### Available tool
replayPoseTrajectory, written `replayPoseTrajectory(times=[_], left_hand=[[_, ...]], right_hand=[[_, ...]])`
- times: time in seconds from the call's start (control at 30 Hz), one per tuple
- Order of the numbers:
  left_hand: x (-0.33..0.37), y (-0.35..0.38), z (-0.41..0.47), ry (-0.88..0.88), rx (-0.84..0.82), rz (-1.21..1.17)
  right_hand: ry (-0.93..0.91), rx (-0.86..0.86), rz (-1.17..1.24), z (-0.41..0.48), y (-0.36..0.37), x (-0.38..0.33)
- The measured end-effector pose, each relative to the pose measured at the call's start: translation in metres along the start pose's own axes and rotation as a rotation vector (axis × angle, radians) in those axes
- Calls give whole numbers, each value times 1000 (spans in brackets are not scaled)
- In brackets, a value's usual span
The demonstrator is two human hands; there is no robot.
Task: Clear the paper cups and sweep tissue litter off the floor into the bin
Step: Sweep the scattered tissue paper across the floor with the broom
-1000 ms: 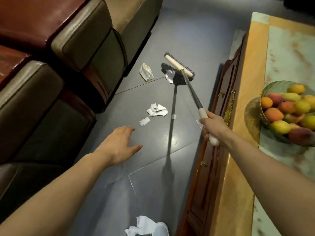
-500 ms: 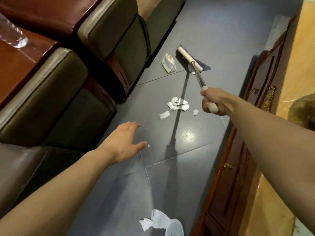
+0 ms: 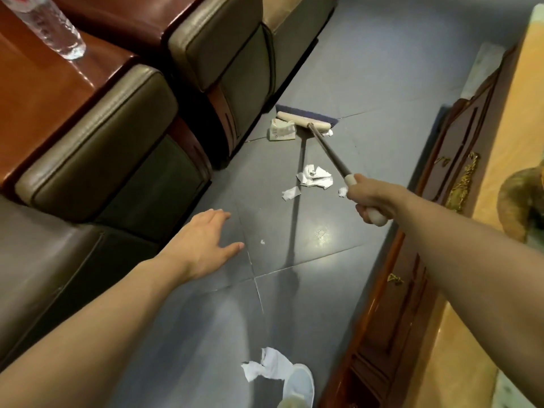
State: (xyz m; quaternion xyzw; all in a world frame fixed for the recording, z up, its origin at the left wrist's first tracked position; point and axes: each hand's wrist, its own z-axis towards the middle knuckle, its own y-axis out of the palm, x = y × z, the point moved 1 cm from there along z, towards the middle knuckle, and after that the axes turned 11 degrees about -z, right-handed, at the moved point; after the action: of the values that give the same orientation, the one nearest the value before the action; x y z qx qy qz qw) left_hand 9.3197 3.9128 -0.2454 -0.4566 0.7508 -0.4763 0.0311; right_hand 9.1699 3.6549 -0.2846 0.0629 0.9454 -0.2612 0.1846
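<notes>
My right hand (image 3: 371, 197) grips the white end of a broom handle (image 3: 329, 153). The broom head (image 3: 304, 120) lies on the grey floor near the sofa, its bristles against a crumpled wrapper (image 3: 281, 131). Torn white tissue pieces (image 3: 315, 177) lie on the floor between the broom head and my right hand, with a smaller scrap (image 3: 290, 192) beside them. More tissue (image 3: 266, 368) lies at the bottom by a white slipper (image 3: 297, 384). My left hand (image 3: 203, 242) hovers open above the floor, fingers spread, holding nothing. No paper cup or bin is in view.
Leather sofa seats (image 3: 97, 136) line the left side, with a wooden armrest top carrying a clear plastic bottle (image 3: 50, 25). A carved wooden table (image 3: 426, 231) with a marble top runs along the right. The floor strip between them is narrow.
The broom head has swung left and down onto the floor against the wrapper. The view has shifted left, so the fruit bowl has left the frame and the bottle has appeared.
</notes>
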Motion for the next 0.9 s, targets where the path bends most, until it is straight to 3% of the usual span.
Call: replayPoseTrajectory(times=[0.23,0.47,0.6,0.73,0.9], left_hand=[[-29,16,-72,44,44,3],[-67,63,-199,87,13,14],[-82,93,-266,102,-32,7],[-79,114,-305,130,-63,-5],[-82,124,-321,152,-36,-41]], right_hand=[[42,-24,-23,-85,72,65],[68,13,2,-223,201,149],[-9,76,23,-302,259,185],[-37,125,221,-349,272,205],[-44,244,231,-338,253,203]])
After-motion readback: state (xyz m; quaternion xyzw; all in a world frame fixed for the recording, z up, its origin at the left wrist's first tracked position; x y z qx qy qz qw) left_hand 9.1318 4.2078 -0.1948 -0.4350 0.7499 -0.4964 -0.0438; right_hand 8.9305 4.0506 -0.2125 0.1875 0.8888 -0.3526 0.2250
